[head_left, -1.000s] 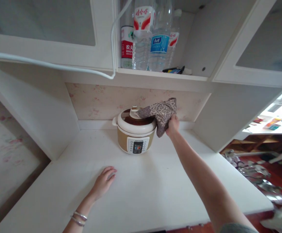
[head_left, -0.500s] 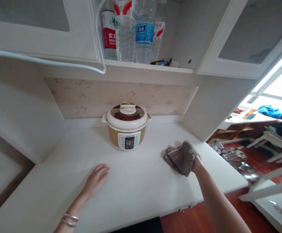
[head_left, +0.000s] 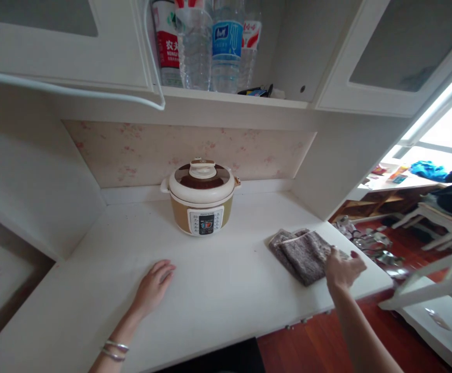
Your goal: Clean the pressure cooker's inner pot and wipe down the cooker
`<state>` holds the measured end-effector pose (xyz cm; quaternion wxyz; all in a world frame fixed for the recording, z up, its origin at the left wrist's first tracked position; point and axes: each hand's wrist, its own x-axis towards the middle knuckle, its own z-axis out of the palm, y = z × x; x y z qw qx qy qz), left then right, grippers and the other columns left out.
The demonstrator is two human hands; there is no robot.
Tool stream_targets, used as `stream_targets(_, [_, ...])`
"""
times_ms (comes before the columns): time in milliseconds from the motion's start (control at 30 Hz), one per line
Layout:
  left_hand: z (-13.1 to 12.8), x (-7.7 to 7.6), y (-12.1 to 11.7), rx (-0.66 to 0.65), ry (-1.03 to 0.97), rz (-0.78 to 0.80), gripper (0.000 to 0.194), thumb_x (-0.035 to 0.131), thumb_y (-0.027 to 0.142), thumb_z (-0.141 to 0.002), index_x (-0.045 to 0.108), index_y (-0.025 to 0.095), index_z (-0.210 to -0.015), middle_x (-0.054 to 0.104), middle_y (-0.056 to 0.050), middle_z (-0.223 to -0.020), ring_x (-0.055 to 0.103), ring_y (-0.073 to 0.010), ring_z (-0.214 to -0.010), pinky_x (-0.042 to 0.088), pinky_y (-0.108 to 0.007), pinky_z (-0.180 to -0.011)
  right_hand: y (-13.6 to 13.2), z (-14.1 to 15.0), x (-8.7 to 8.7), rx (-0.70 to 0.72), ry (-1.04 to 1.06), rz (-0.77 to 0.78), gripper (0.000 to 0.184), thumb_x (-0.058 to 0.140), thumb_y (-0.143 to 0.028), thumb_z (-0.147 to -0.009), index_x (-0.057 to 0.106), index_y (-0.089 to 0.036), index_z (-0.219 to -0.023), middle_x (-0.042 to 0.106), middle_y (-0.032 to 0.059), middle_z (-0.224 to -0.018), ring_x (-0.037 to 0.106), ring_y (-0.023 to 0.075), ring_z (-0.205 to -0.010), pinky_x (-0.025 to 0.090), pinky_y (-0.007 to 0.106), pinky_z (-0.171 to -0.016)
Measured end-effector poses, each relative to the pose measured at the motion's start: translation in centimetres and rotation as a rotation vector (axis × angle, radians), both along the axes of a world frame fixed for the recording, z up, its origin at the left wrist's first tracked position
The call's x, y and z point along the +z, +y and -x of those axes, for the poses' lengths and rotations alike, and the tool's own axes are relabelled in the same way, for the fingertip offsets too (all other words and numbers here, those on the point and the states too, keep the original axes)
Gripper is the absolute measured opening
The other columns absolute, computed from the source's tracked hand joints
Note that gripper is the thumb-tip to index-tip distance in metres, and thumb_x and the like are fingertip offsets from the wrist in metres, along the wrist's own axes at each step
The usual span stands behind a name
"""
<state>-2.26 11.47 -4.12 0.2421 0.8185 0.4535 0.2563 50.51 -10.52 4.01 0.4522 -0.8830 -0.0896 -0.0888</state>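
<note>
My left hand rests on the white countertop, holding nothing, with its fingers loosely bent. Two silver bangles circle that wrist. On the right side of the counter lies a folded grey-brown cloth, flat on the surface. My right hand is at the cloth's right edge, its fingers apart; whether the fingertips still touch the fabric is hard to see. Behind both hands, near the back wall, stands a white and gold electric pressure cooker with its lid on.
Above the counter, a shelf holds several plastic bottles. A white cable hangs across the cabinet front. To the right, a white stool and metal cookware stand beyond the counter's edge on the red-brown floor.
My right hand has moved right and its fingers have come off the bunched cloth. The cloth now lies flatter and further right. My left hand has stayed in place.
</note>
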Motion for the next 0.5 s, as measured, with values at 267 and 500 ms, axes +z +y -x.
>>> stream_targets(267, [-0.3,0.6,-0.5,0.015,0.059,-0.04,0.028,0.048,0.038,-0.089,0.072,0.029,-0.1,0.062,-0.003,-0.123,0.058,-0.0221,-0.115,0.045,-0.041,-0.104,2.3,3.3,-2.6,0.559,-0.013,0.638,0.07,0.047,-0.066,-0.079,0.052,-0.021,-0.133,0.045,0.0135,-0.144,0.036,0.035,-0.135,0.021,0.057,-0.111])
stream_targets(500, [-0.3,0.9,-0.7,0.01,0.015,-0.002,0.027,0.049,0.039,-0.089,0.073,0.028,-0.097,0.063,-0.004,-0.122,0.059,-0.0221,-0.114,0.045,-0.041,-0.103,2.6,3.0,-2.5,0.136,0.115,0.304,0.061,0.023,-0.053,-0.093,0.056,-0.013,-0.126,0.063,0.0219,-0.115,0.057,0.0352,-0.113,0.043,0.05,-0.094])
